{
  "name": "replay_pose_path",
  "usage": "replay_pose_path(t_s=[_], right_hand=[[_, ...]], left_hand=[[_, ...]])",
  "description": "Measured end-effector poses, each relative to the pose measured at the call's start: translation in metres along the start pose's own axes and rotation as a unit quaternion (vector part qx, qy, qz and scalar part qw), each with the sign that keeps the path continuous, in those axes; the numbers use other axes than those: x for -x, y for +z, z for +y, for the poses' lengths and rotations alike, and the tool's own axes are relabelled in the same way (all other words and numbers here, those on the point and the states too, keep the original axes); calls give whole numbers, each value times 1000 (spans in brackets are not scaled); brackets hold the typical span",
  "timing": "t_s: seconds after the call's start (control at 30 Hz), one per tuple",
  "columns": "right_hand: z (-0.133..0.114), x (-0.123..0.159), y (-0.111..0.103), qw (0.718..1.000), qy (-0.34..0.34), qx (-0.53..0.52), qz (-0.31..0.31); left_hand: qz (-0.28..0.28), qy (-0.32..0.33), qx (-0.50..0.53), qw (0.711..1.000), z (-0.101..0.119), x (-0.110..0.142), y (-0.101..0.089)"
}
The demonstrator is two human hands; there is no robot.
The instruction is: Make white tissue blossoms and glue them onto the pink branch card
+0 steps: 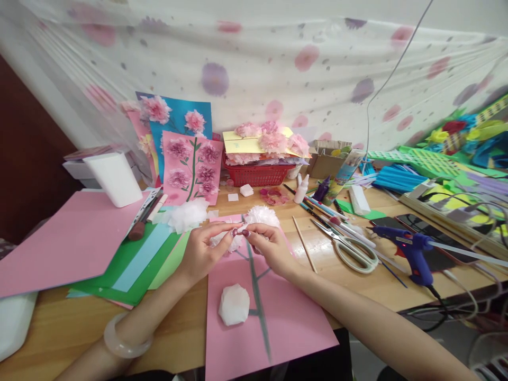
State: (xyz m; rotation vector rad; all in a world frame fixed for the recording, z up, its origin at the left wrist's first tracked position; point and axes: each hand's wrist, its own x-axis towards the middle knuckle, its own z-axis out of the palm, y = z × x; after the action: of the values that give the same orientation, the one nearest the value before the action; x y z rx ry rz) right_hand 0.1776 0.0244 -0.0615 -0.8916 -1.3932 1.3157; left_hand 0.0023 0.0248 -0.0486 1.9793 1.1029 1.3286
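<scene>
In the head view, the left hand (204, 251) and right hand (273, 248) pinch narrowly at a small whitish piece (241, 226), mostly hidden, above the far part of the pink card (296, 325), which lies on the tabletop (170, 338) bearing a white puff (234, 305), with scissors (355, 254) rightward.

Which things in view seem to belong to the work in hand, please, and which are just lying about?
Probably belonging:
- pink sheet with painted stem
- fluffy white tissue flower
- white tissue pad

Apparently lying about:
- red plastic basket
- cardboard box
- blue pipe cleaners
</scene>
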Motion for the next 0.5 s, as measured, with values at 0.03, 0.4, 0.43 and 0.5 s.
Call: replay_pose_path(t_s=[0.03, 0.4, 0.43, 0.5], right_hand=[[0, 0, 0, 1000, -3, 5, 1], [0, 1, -1, 1000, -7, 16, 6], [0, 1, -1, 1000, -8, 17, 7], [0, 0, -1, 1000, -10, 20, 8]], left_hand=[[6, 28, -12, 1000, 1, -1, -1], [52, 170, -103, 979, 5, -4, -3], [51, 174, -108, 977, 5, -4, -3], [46, 180, -112, 976, 5, -4, -3]])
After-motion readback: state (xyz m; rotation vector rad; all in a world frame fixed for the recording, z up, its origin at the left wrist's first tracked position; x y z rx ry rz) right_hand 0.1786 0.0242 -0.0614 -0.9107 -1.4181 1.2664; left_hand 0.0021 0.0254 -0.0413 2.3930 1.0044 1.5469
